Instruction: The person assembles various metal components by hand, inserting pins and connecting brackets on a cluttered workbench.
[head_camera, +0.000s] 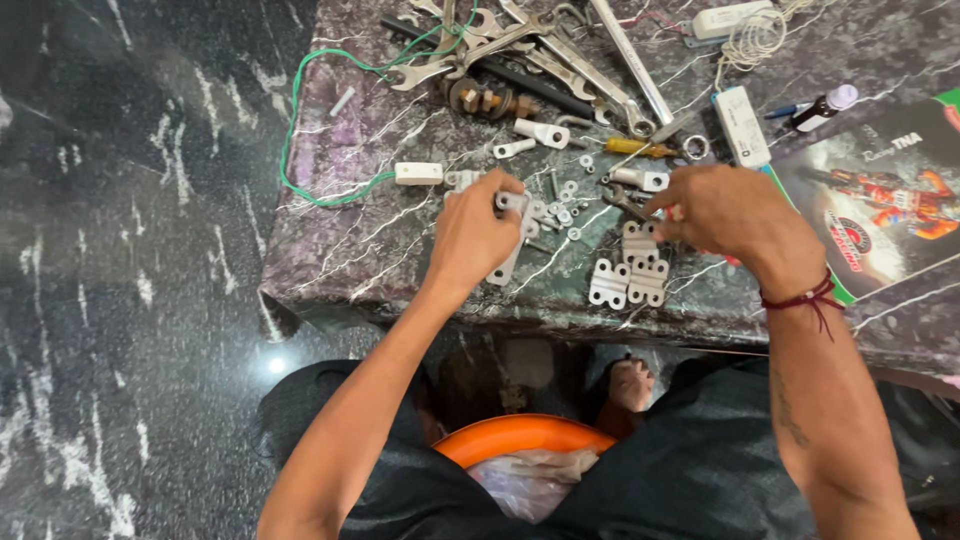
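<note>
A flat grey metal bracket (508, 262) lies tilted on the marble table (360, 240).

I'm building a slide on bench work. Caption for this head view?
Left hand grips a long metal bracket while right hand reaches among small hinges on a marble-patterned table.

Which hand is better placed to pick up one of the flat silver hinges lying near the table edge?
Probably the right hand: it hovers beside the hinges, while the left hand already holds a long metal bracket.

Left hand (478, 232) hides part of metal bracket (507, 262); wrenches (540, 45) (top edge) cut off.
</note>
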